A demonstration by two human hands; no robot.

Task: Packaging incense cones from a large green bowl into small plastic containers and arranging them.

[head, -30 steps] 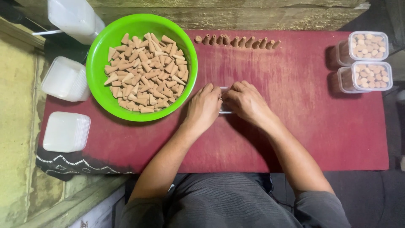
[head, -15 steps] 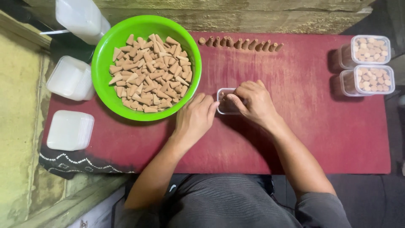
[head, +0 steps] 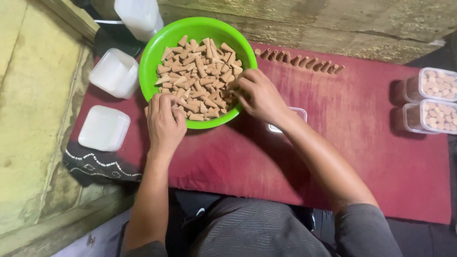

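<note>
A bright green bowl [head: 164, 45] full of small tan cones [head: 200, 71] stands on a dark red cloth [head: 362, 143]. My left hand [head: 164, 119] rests on the bowl's near left rim, its fingers curled on cones there. My right hand [head: 259, 95] reaches into the bowl's right side, fingertips pinched among the cones. A small clear plastic box [head: 297, 114] lies on the cloth just behind my right wrist, mostly hidden by it.
A row of cones [head: 300, 61] stands along the cloth's far edge. Two clear boxes filled with cones [head: 435, 100] sit at the far right. White lidded tubs [head: 114, 74], [head: 104, 128] and a white container [head: 140, 16] lie left of the bowl.
Both hands left the small clear box in the middle of the cloth and moved left into the green bowl. The camera view shifted, so the bowl now sits more central.
</note>
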